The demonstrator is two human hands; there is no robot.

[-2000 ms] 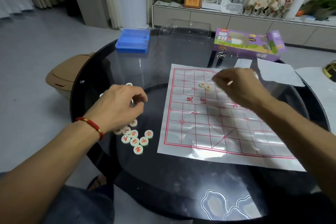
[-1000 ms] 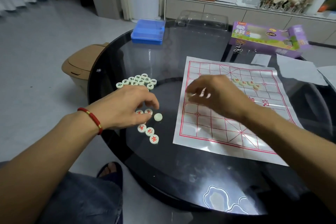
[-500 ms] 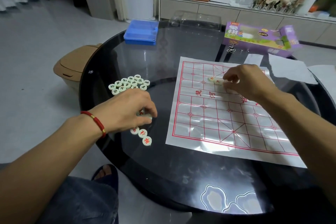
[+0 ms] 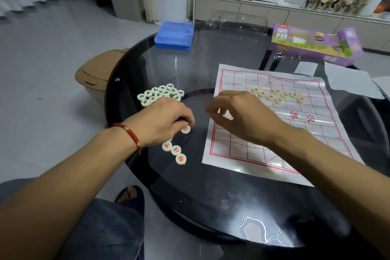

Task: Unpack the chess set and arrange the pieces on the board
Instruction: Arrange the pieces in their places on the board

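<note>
Resting on the dark glass counter (image 4: 211, 196) at centre frame, the left hand (image 4: 160, 124) has its fingers curled down over the red-lettered pieces, and one red piece (image 4: 185, 129) shows right at its fingertips; whether the grip actually pinches that piece cannot be told, since the fingers hide the contact. Three more red-lettered pieces (image 4: 175, 151) lie in a short slanted row just below the hand, touching one another. A cluster of dark-lettered pieces (image 4: 160, 94) sits above the hand, toward the upper left of the counter. The right hand (image 4: 240, 118) hovers over the left edge of the board (image 4: 295, 143), blurred, its fingers loosely curved and spread, with nothing seen in its grip. The board is a thin white sheet with a red grid, lying flat right of centre. On its upper part a loose line of red-lettered pieces (image 4: 276, 96) sits just beyond the right hand's knuckles. At the counter's far side lie a blue box (image 4: 174, 35), a clear plastic lid (image 4: 236, 20) and a purple carton (image 4: 312, 43). A red bracelet (image 4: 130, 134) circles the left wrist.
</note>
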